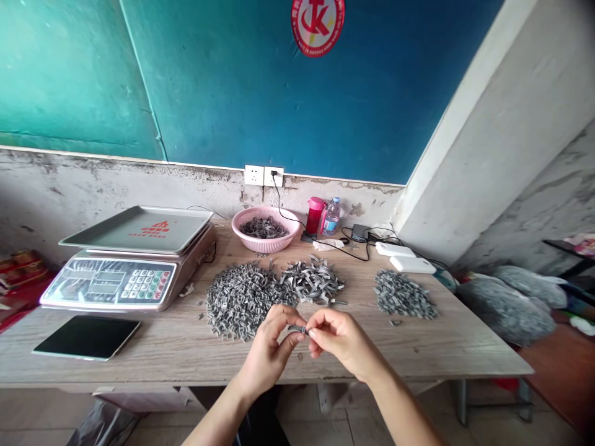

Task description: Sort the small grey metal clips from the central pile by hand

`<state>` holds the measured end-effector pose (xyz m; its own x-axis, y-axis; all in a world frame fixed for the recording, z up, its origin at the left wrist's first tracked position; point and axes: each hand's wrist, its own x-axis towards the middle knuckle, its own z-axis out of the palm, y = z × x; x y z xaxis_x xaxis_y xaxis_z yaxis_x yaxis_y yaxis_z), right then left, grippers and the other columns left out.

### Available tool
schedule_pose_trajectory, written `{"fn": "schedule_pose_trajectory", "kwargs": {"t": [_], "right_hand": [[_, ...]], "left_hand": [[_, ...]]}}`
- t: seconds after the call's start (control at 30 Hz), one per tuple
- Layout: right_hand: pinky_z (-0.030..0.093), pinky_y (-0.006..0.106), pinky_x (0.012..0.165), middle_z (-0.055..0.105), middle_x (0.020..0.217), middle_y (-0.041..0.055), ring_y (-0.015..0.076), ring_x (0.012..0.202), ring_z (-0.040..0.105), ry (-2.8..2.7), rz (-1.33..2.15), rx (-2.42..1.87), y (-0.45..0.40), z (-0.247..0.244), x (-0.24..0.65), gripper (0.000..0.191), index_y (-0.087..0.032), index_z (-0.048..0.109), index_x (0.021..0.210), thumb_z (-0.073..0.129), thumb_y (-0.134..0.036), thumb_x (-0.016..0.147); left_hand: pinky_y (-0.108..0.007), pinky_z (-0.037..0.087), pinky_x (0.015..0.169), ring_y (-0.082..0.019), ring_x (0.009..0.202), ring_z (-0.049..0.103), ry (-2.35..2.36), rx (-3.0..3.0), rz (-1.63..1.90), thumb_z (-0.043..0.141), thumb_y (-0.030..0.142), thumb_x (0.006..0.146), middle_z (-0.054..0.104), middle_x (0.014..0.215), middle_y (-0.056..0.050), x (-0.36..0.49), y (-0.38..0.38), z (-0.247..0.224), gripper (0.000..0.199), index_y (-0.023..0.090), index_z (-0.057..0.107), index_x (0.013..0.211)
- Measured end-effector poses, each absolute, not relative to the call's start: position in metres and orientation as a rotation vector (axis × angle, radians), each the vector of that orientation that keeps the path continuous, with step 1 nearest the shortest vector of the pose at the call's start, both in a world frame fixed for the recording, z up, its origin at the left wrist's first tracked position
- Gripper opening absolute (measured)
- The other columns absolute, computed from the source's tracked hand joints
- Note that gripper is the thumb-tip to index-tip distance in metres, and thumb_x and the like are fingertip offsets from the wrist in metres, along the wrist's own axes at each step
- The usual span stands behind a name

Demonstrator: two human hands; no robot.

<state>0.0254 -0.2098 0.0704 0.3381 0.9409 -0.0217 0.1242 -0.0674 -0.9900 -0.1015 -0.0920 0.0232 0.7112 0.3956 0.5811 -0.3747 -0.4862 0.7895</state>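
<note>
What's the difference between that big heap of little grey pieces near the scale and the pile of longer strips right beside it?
The big heap is made of short, bent pieces, while the pile of longer strips holds noticeably longer ones. The big heap also spreads wider than the pile of longer strips, and sits nearer the scale. Both are grey, lie loose on the wooden table, and touch each other.

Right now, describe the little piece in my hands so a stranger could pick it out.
In front of the grey heaps on the wooden table, look at your left hand and right hand. The piece is the one small grey strip pinched between them, held above the table, unlike the heaped ones.
</note>
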Motion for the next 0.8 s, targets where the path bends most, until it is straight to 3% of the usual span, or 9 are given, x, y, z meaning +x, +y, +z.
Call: {"fn": "schedule_pose_trajectory", "kwargs": {"t": [0.4,0.67,0.8], "right_hand": [[0.045,0.022,0.056,0.057,0.062,-0.0019,0.0098,0.055,0.055,-1.048,0.966,-1.46,-0.205,0.074,0.031,0.009,-0.014,0.05,0.077,0.059,-0.014,0.076],[0.043,0.024,0.054,0.056,0.061,-0.0033,0.0108,0.052,0.054,-1.022,1.173,-1.346,-0.207,0.075,0.039,0.025,-0.017,0.04,0.079,0.065,-0.021,0.077],[0.041,0.022,0.055,0.052,0.065,-0.0035,0.0094,0.056,0.049,-0.999,1.056,-1.338,-0.203,0.069,0.035,0.027,-0.017,0.042,0.081,0.066,-0.029,0.079]], "left_hand": [[-0.029,0.042,0.084,-0.015,0.093,0.053,-0.003,1.837,0.908,0.056,0.02,0.086,0.057,0.094,-0.005,-0.098,-0.089,0.02,0.011,0.018,0.06,0.096],[-0.03,0.043,0.082,-0.016,0.093,0.052,-0.19,2.068,0.898,0.055,0.016,0.086,0.056,0.093,-0.007,-0.1,-0.079,0.034,0.013,0.017,0.061,0.098],[-0.031,0.043,0.081,-0.017,0.092,0.051,-0.136,2.134,0.997,0.055,0.015,0.086,0.056,0.093,-0.007,-0.096,-0.078,0.034,0.013,0.016,0.059,0.098]]}}
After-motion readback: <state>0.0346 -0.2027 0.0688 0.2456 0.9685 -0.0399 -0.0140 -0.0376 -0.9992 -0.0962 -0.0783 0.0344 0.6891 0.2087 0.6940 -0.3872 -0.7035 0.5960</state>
